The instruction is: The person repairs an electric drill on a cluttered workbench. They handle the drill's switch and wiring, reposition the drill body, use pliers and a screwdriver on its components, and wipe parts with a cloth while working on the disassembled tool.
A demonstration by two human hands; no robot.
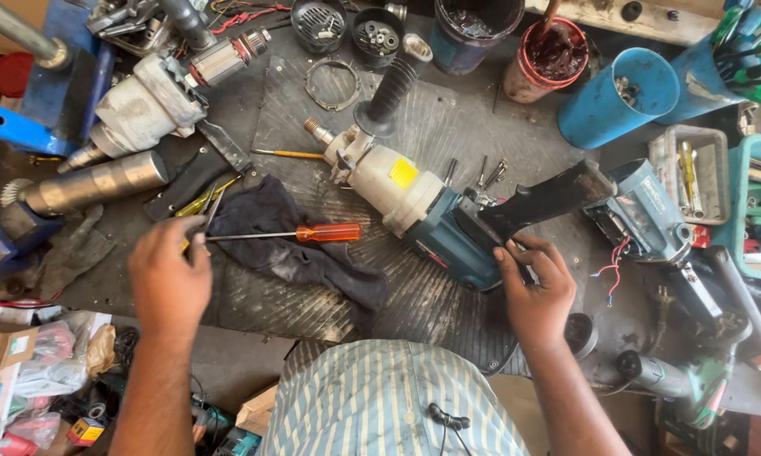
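Observation:
A large teal and grey power drill (414,207) with a black side handle lies across the ribbed black mat (448,127). My right hand (534,291) grips the drill's rear end, beside a black handle cover (549,201) resting on it. My left hand (167,274) reaches onto a dark cloth's left edge, its fingers closed around a thin tool by the tip of an orange-handled screwdriver (292,234) lying on the cloth (304,257); what exactly the fingers hold is hidden.
Grey motor housings (140,110) and a metal cylinder (97,181) lie at left. A second teal tool (646,211) with loose wires sits at right. Blue cups (617,97), a red pot (549,55), trays of parts and several screws (490,173) crowd the back.

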